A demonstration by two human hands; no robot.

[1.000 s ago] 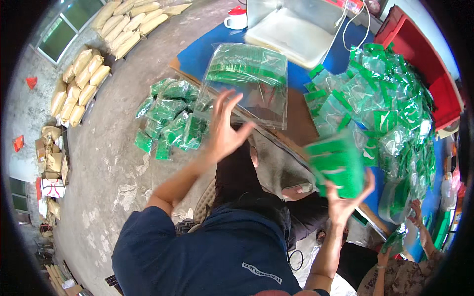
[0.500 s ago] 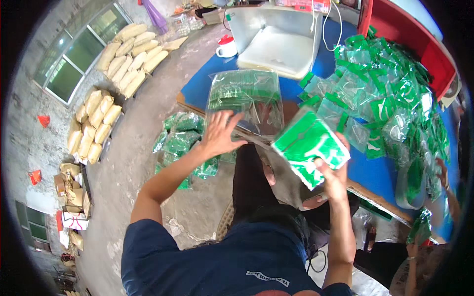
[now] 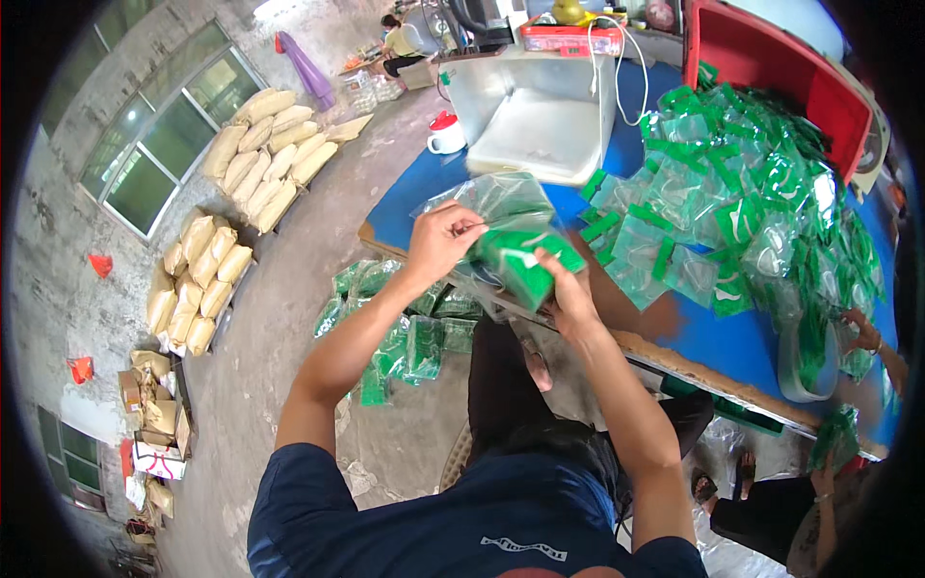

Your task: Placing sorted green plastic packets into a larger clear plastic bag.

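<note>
At the near left edge of the blue table lies a clear plastic bag (image 3: 496, 196). My left hand (image 3: 445, 239) is closed, pinching the bag's edge between thumb and fingers. My right hand (image 3: 572, 297) grips a stack of green packets (image 3: 540, 258), thumb on top. The stack is tilted and slightly blurred, and it is at the bag's near side. Clear film overlaps part of it, so I cannot tell how far inside the bag it sits.
A large heap of green-and-clear packets (image 3: 713, 183) covers the table's right side before a tipped red bin (image 3: 771, 67). Behind stand a white-bottomed box (image 3: 540, 135) and a red-lidded mug (image 3: 445, 133). Filled green bags (image 3: 409, 347) lie on the floor. Another person's hand (image 3: 860, 332) works at right.
My right hand has brought the green stack leftward to the bag. My left hand, spread before, has closed on the bag's edge. The whole view has shifted slightly.
</note>
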